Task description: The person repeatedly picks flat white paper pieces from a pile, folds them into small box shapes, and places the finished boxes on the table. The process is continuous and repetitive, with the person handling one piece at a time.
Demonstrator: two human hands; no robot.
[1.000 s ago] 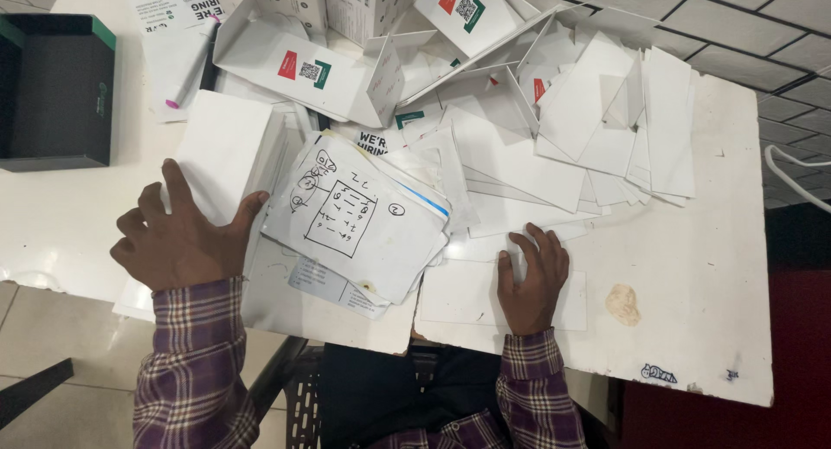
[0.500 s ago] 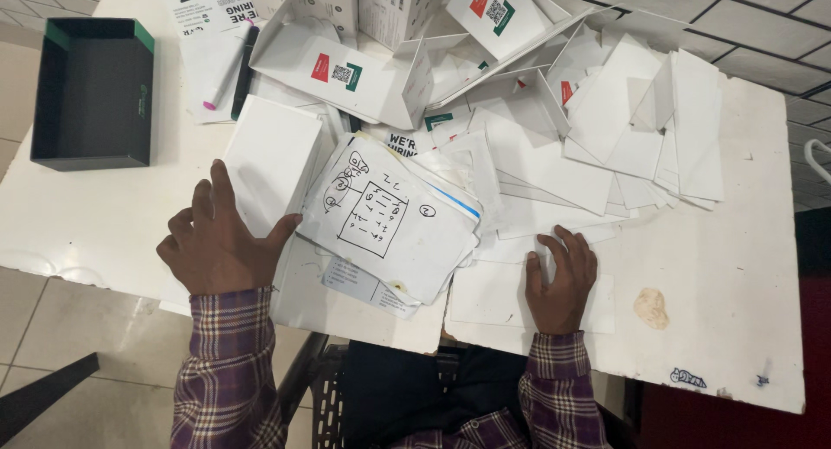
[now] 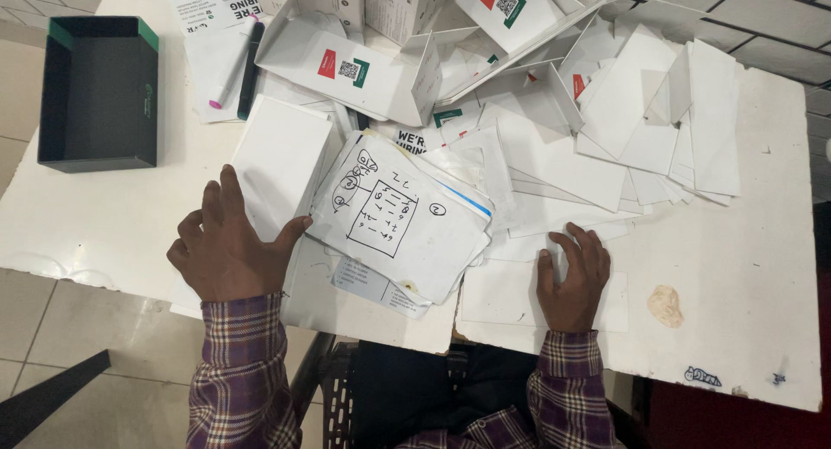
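My left hand [image 3: 227, 250] lies flat, fingers spread, on a white box [image 3: 279, 165] at the worktop's [image 3: 744, 310] near edge; my right hand [image 3: 571, 277] presses flat on a card [image 3: 498, 295], fingers slightly apart.

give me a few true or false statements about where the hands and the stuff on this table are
1. The left hand rests beside a sheet with a hand-drawn grid. True.
2. The right hand grips a pen. False: it lies flat on a white card.
3. The dark open box sits at the table's right edge. False: it is at the left.
4. A pink-tipped marker lies near the top of the table. True.
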